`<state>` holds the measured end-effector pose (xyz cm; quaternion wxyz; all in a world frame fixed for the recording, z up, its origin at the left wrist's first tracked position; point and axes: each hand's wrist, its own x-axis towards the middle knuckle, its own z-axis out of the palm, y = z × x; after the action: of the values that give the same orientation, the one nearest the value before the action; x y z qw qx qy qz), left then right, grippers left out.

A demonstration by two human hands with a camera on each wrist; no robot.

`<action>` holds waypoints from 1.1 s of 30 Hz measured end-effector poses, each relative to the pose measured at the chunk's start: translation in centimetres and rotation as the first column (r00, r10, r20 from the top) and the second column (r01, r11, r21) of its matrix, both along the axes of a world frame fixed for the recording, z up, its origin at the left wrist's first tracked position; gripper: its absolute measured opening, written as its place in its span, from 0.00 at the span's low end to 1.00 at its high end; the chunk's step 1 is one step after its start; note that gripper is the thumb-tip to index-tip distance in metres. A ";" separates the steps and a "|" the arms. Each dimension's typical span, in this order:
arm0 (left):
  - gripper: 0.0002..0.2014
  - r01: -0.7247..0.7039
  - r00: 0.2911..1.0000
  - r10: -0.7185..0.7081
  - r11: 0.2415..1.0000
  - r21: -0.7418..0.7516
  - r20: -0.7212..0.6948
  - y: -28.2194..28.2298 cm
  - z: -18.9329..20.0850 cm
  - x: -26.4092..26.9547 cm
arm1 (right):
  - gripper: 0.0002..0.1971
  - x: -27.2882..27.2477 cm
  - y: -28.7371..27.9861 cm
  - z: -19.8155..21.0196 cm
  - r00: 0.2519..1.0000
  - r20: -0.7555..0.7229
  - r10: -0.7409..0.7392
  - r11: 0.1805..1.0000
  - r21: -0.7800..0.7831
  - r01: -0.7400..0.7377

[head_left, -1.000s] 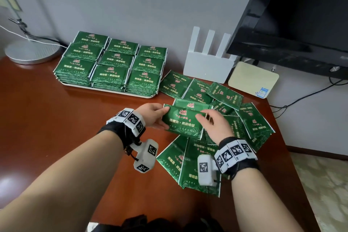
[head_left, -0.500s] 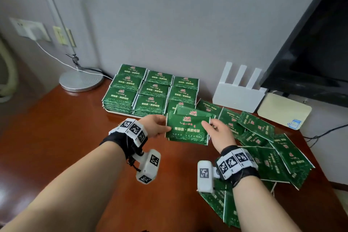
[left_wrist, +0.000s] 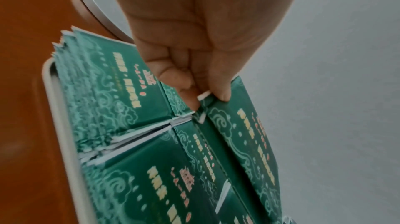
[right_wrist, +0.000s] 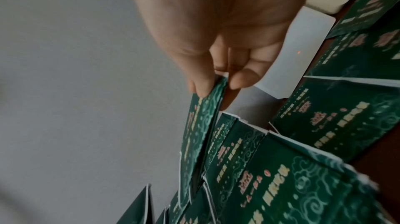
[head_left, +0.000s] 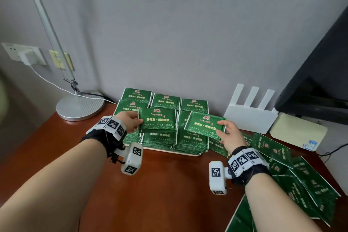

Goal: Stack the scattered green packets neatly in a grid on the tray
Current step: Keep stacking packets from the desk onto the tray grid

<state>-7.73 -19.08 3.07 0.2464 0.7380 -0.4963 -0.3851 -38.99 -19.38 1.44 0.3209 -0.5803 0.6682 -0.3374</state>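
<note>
Tray point(head_left: 185, 153) at desk rear: grid of green packet stacks point(head_left: 165, 100) well built. Left hand point(head_left: 130, 120) pinches one packet point(head_left: 158, 120) above middle stacks; right hand point(head_left: 228, 135) pinches another point(head_left: 205, 124) above right column. Scattered packets point(head_left: 301, 179) remain on desk, right.

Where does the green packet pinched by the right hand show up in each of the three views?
Head: green packet right of centre, tilted above the tray stacks, in the right hand.
Left wrist: cannot tell it from the others.
Right wrist: seen edge-on, centre.
Shared landmark: white router in the head and right wrist views.
</note>
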 end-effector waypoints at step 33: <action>0.10 0.021 0.944 -0.075 0.986 0.168 0.322 -12.2 -3.8 -1.1 | 0.14 1.1 -11.2 -5.8 0.940 -0.303 0.155 0.983 0.141 -0.116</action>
<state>-8.79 -31.28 -0.73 0.0903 0.7970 -0.5150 -0.3023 -37.91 -30.59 -4.33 0.2679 -0.6506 0.6883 -0.1769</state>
